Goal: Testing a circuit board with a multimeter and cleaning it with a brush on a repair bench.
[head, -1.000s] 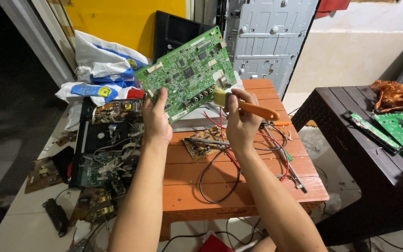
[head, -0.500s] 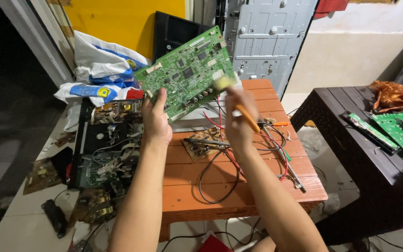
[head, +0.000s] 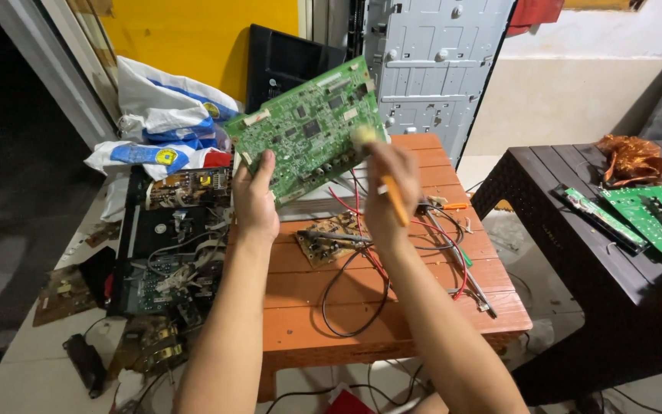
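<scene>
Far left, on the pale floor: a brown scrap board (head: 61, 294) and a small black part (head: 86, 363). Behind them, a white and blue bag (head: 164, 123) lies against the yellow wall (head: 193, 34). Beside the table, an open black chassis (head: 164, 253) full of boards and loose wires.

Left hand (head: 255, 201): raised above the orange table (head: 392, 326), fingers closed on the lower left edge of the green circuit board (head: 308, 126), thumb on its face. Board is held up and tilted, component side toward the camera, above the table's rear edge.

Right hand (head: 386, 192): closed around a brush with an orange handle (head: 394, 201); the pale bristles touch the board's lower right corner.

On the table under the hands: a small brown board (head: 329, 239) and a tangle of red and black wires (head: 362, 295). Behind, a black panel (head: 289, 65) and a grey metal back panel (head: 434, 61) stand upright.

Right: a dark brown table (head: 576, 253) carries two green boards (head: 657, 218) and a clump of copper wire (head: 637, 159).
</scene>
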